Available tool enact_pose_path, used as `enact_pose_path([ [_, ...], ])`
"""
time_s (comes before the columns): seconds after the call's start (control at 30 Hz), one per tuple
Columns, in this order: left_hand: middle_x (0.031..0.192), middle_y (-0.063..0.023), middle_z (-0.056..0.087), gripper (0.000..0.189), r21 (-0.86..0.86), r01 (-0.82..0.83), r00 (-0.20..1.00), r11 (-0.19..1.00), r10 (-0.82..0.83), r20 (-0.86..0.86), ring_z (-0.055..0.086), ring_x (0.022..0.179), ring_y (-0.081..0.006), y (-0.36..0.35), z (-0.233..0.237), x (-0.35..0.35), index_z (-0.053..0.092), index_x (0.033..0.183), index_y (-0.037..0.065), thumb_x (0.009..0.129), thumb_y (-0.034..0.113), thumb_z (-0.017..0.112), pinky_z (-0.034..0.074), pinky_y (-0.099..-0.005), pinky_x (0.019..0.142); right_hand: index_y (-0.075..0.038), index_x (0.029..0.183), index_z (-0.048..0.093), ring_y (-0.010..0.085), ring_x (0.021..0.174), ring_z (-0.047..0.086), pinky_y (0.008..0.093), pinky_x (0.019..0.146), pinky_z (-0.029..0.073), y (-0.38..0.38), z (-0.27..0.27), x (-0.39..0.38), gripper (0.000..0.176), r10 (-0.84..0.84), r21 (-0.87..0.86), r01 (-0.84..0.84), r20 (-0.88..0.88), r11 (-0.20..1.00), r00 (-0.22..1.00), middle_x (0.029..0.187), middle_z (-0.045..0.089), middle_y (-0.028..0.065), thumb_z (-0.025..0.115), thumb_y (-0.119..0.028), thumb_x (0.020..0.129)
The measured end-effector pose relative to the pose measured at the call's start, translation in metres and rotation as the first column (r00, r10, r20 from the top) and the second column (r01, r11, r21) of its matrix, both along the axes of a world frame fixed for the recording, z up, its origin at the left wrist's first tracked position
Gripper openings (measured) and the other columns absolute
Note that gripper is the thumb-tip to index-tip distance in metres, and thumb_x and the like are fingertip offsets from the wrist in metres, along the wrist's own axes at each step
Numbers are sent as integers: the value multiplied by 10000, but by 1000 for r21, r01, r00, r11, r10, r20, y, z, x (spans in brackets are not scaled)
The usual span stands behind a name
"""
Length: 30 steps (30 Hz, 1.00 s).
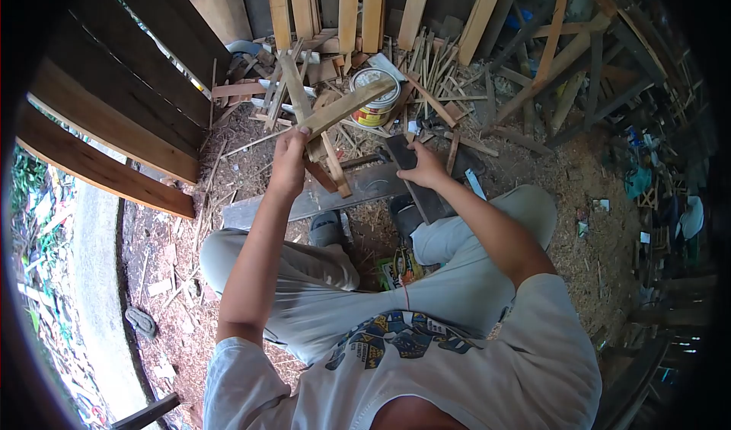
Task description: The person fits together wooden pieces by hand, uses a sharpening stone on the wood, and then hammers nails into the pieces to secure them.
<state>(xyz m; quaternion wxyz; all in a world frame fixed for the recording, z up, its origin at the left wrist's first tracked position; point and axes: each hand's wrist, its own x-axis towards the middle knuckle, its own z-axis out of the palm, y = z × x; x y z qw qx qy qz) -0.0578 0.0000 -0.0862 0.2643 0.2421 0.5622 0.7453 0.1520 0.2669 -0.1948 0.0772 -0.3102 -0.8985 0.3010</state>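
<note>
My left hand grips a pale wooden strip at its lower end; the strip rises up and to the right, toward a paint tin. My right hand rests on a dark flat board that lies propped over my right knee. A grey plank lies on the ground under both hands, with short wood pieces on it. I sit on the ground with my knees apart.
Wood offcuts and slats are heaped ahead around the tin. Dark planks lean at the left. Long boards stand at the back. Sawdust covers the ground. A small printed box lies between my legs. Clutter fills the right side.
</note>
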Motion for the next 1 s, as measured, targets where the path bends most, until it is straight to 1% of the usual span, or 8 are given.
enact_pose_path([
  [0.27, 887, -11, 637, 364, -87, 38, 988, 995, -50, -145, 602, 754, -103, 6, 9, 11, 660, 1174, -27, 990, 288, 659, 472, -239, 518, -83, 1354, 531, 411, 1191, 602, 472, 1019, 503, -4, -1, 3, 825, 49, -25, -48, 15, 999, 999, 1323, 546, 252, 895, -334, 658],
  [0.4, 895, -12, 657, 348, -160, 66, 971, 985, -101, -219, 620, 796, -103, 4, 18, 11, 668, 1182, -19, 982, 265, 658, 517, -252, 616, -76, 1354, 527, 418, 1183, 603, 477, 1005, 507, -1, -1, 7, 818, 92, -21, -91, 47, 996, 995, 1304, 563, 252, 893, -322, 665],
  [0.47, 1063, -33, 673, 417, -208, 139, 950, 968, -190, -247, 591, 958, -104, 4, 16, 9, 638, 1263, -19, 985, 290, 666, 474, -279, 860, -76, 1348, 535, 425, 1174, 604, 478, 992, 510, 2, 0, 10, 808, 130, 0, -130, 18, 991, 991, 1278, 580, 249, 894, -323, 668],
  [0.6, 1077, -39, 676, 414, -213, 183, 955, 960, -224, -192, 593, 977, -109, 10, 20, 16, 640, 1274, -14, 975, 270, 670, 480, -292, 881, -71, 1311, 578, 420, 1174, 603, 473, 980, 513, 6, -9, 13, 723, 110, 29, -110, -4, 994, 994, 1228, 612, 242, 878, -309, 698],
  [0.67, 969, -31, 707, 285, -95, 63, 960, 994, -86, -267, 626, 847, -99, 16, 17, 23, 688, 1121, -12, 957, 220, 660, 519, -283, 775, -52, 1235, 642, 393, 1130, 637, 464, 950, 527, 20, -29, 7, 543, 43, 16, -41, -95, 999, 995, 1173, 661, 214, 832, -248, 766],
  [0.83, 924, -14, 700, 250, -139, 107, 958, 985, -139, -250, 613, 838, -81, 14, 23, 27, 684, 1088, -4, 952, 204, 655, 507, -270, 745, -30, 1157, 688, 327, 974, 710, 409, 886, 551, 38, 26, -6, 278, -168, -114, 147, -209, 983, 963, 1085, 721, 175, 700, -144, 904],
  [0.93, 904, -2, 686, 246, -163, 107, 950, 981, -149, -274, 600, 829, -71, 14, 21, 26, 678, 1086, 1, 945, 202, 663, 496, -261, 732, -30, 1162, 690, 308, 943, 713, 398, 879, 545, 44, 50, -9, 244, -219, -217, 126, -486, 968, 846, 1072, 720, 167, 656, -139, 947],
  [1.0, 902, 3, 678, 251, -183, 110, 942, 977, -161, -294, 594, 824, -67, 14, 18, 25, 676, 1091, 3, 941, 205, 669, 492, -258, 729, -33, 1163, 689, 260, 987, 680, 349, 903, 520, 37, 74, -13, 212, -166, -241, -42, -775, 970, 610, 1075, 697, 129, 613, -122, 986],
])
